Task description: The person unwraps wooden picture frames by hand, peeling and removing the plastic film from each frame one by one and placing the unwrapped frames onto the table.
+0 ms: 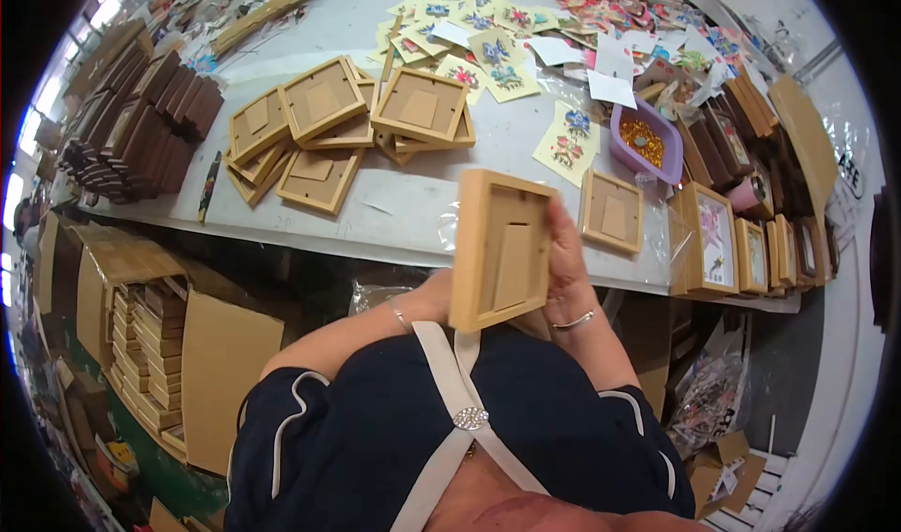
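Note:
A light wooden picture frame [504, 250] is held up in front of my chest, its brown backboard and fold-out stand facing me. My right hand [567, 255] grips its right side, fingers along the edge. At the frame's left side is my left hand [435, 295]; its fingers are hidden behind the frame, so I cannot tell how they are placed. Just right of my right hand, another wooden frame [612, 211] lies back up on the table. Further left, a loose pile of similar frames [324, 100] lies with backs and stands showing.
Printed flower cards [493, 58] spread over the far table [404, 199]. A purple basket [668, 161] holds small gold pieces. Dark frames [141, 138] are stacked at left, near a box cutter [209, 187]. More frames [713, 241] stand at right. A cardboard box [230, 372] sits below left.

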Action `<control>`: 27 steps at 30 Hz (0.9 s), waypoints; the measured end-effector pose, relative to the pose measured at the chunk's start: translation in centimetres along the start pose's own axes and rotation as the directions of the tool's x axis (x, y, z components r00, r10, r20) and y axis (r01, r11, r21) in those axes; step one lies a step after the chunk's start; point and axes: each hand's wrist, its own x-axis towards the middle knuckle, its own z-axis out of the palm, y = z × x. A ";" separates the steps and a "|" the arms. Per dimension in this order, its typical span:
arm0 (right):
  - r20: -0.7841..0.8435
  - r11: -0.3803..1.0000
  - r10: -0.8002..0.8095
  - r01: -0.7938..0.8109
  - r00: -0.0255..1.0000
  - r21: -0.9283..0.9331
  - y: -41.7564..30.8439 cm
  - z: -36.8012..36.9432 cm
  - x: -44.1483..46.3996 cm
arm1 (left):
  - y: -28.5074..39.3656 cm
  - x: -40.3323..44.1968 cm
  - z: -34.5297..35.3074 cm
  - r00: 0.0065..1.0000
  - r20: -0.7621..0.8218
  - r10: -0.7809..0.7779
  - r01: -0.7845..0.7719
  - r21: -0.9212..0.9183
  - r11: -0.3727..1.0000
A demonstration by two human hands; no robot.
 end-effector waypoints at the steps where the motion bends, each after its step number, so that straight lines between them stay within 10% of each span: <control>1: -0.062 0.999 -0.037 0.037 0.997 0.002 -0.3 0.1 0.1 | 0.1 -0.3 -0.7 0.976 0.153 0.157 -0.218 0.615 0.757; 4: -0.101 0.917 -0.240 0.191 0.965 -0.351 0.7 -1.6 0.0 | 3.9 -0.3 -2.9 0.992 -0.090 0.093 -0.117 -0.323 0.939; 6: -0.063 0.697 -0.428 0.284 0.902 -0.659 1.5 -2.7 -0.3 | 4.7 -0.8 -2.4 0.995 -0.104 -0.009 -0.011 -0.195 0.981; 11: -0.042 0.615 -0.537 0.357 0.843 -0.703 2.5 -3.4 -0.7 | 2.7 0.0 -0.9 0.955 -0.204 0.215 -0.222 -0.009 0.975; 14: -0.004 0.450 -0.612 0.344 0.791 -0.824 0.9 -4.6 -2.0 | 3.5 0.9 -2.0 0.974 -0.183 0.131 -0.169 -0.209 0.963; 19: -0.214 0.213 -0.524 -0.117 0.825 -0.970 -3.9 -11.4 -6.7 | 7.4 5.9 -9.9 0.868 -0.433 0.242 -0.254 0.032 0.967; 21: -0.345 -0.159 -0.188 -0.375 0.920 -0.913 -5.4 -12.7 -9.2 | 10.4 8.4 -12.1 0.822 -0.481 0.306 -0.239 0.197 0.951; 27: -0.300 0.052 -0.547 -0.326 0.782 -0.944 -7.7 -15.0 -7.5 | 12.8 14.5 -17.5 0.682 -0.606 0.410 0.231 0.710 0.665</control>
